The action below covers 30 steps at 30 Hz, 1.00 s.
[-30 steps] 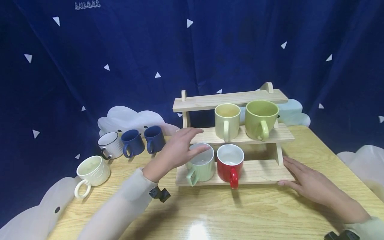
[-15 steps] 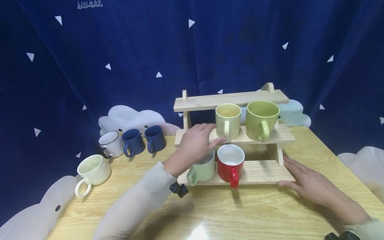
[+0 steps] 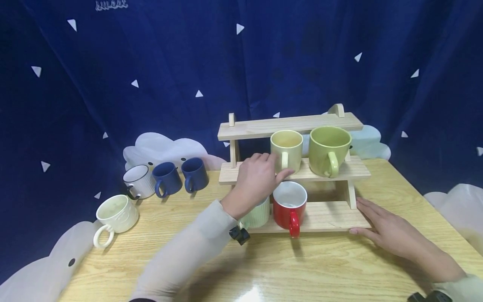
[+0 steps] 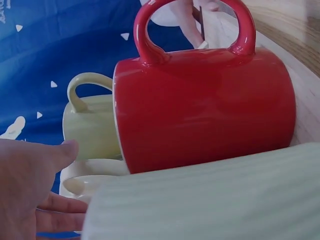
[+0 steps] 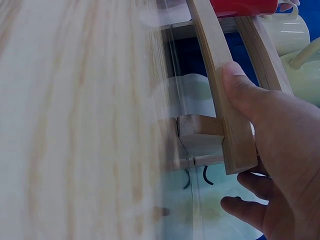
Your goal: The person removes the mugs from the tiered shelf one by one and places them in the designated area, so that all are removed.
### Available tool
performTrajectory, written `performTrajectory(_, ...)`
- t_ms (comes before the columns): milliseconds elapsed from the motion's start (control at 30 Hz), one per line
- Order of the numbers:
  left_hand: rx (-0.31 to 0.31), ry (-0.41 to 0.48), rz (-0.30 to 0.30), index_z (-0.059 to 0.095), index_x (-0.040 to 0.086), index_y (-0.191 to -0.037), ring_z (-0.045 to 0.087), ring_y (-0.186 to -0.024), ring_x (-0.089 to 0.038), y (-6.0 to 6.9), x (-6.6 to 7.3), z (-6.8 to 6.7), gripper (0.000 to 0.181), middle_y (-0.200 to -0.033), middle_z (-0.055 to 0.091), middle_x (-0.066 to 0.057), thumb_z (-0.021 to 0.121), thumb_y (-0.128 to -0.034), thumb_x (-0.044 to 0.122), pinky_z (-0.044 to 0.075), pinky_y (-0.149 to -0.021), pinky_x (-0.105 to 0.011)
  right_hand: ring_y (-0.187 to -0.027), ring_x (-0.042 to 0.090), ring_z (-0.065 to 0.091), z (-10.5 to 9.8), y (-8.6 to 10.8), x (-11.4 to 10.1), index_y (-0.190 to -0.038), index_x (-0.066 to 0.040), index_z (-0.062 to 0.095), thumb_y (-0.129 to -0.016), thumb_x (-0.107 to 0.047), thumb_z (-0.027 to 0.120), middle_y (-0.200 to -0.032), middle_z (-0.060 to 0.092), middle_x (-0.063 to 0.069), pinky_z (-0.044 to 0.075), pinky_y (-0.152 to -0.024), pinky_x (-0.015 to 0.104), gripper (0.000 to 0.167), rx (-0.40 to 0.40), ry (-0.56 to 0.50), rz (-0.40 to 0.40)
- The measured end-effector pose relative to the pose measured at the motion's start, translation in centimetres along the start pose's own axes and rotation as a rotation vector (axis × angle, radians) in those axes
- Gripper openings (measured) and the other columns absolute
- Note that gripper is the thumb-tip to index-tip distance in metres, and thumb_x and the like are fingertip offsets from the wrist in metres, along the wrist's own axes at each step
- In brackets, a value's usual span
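Observation:
My left hand reaches across the front of the wooden shelf rack, its fingers at the left side of the cream mug. In the left wrist view the thumb and fingers stand apart, with the cream mug's handle near the gap between them; any contact is unclear. My right hand holds the right end of the rack's bottom shelf, thumb at its front edge. Beside the cream mug stands a green mug. Below are a red mug and a ribbed pale green mug, partly hidden by my left hand.
Left on the wooden table stand two navy mugs, a white mug with a dark rim and a cream mug with a ring handle. A dark blue curtain hangs behind.
My left hand has moved right, from above the pale green mug to the cream mug on the middle shelf. My right hand has stayed at the rack's end.

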<state>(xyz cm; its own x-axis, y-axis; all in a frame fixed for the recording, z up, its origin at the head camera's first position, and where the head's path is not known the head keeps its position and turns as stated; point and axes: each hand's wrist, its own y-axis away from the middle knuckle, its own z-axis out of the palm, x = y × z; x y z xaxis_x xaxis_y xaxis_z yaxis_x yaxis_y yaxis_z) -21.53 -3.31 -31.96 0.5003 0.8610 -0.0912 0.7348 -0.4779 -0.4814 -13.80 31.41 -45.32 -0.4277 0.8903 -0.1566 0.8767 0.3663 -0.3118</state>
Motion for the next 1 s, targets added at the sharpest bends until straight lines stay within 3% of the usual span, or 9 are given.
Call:
performTrajectory(100,0.03,-0.004,-0.004,0.062,0.014,-0.098,0.058,-0.074,-0.017,-0.3,0.2,0.4,0.056,-0.08,0.064,0.0,0.044,-0.0941,0.066,0.05,-0.059,-0.03,-0.12,0.048,0.049,-0.1,0.0,0.0,-0.146,-0.001,0.041,-0.084,-0.05,0.072,-0.145,0.043,0.023,0.045,-0.086,0.064,0.084,0.001,-0.005,-0.001)
performTrajectory(233,0.047,-0.005,-0.015,0.059,0.014,-0.093,0.056,-0.072,-0.017,-0.5,0.4,0.7,0.053,-0.077,0.063,0.0,0.045,-0.0938,0.066,0.048,-0.056,-0.029,-0.121,0.048,0.049,-0.1,0.0,-0.1,-0.147,-0.003,0.04,-0.085,-0.05,0.072,-0.145,0.043,0.023,0.044,-0.086,0.064,0.085,-0.005,-0.011,0.006)
performTrajectory(500,0.024,-0.01,-0.023,0.061,0.013,-0.101,0.061,-0.083,-0.019,-0.5,0.4,0.8,0.051,-0.085,0.067,-0.002,0.045,-0.0961,0.062,0.053,-0.06,-0.031,-0.121,0.048,0.049,-0.1,0.0,-0.1,-0.148,-0.004,0.039,-0.085,-0.05,0.072,-0.145,0.042,0.023,0.044,-0.087,0.064,0.085,-0.005,-0.014,-0.001)
performTrajectory(667,0.001,0.008,-0.029,0.059,0.011,-0.115,0.063,-0.092,-0.02,-0.2,0.1,0.7,0.048,-0.091,0.067,-0.002,0.046,-0.0989,0.055,0.056,-0.067,-0.034,-0.122,0.048,0.049,-0.1,0.0,-0.1,-0.148,-0.003,0.038,-0.085,-0.05,0.072,-0.145,0.042,0.024,0.043,-0.089,0.063,0.086,-0.008,-0.017,0.002)
performTrajectory(867,-0.016,0.084,-0.063,0.056,0.01,-0.118,0.06,-0.086,-0.019,0.1,-0.5,0.5,0.041,-0.087,0.062,0.0,0.05,-0.099,0.046,0.054,-0.065,-0.033,-0.122,0.048,0.049,-0.1,-0.1,-0.1,-0.149,-0.004,0.038,-0.085,-0.05,0.072,-0.146,0.042,0.024,0.043,-0.09,0.062,0.087,-0.005,-0.018,0.005)
performTrajectory(1000,0.023,0.126,-0.07,0.059,0.009,-0.114,0.059,-0.079,-0.019,0.2,-1.1,0.6,0.034,-0.085,0.063,-0.001,0.055,-0.0983,0.039,0.053,-0.061,-0.034,-0.122,0.048,0.048,-0.2,0.0,-0.2,-0.148,-0.002,0.038,-0.085,-0.051,0.071,-0.145,0.042,0.025,0.043,-0.09,0.063,0.087,-0.013,-0.015,0.015)
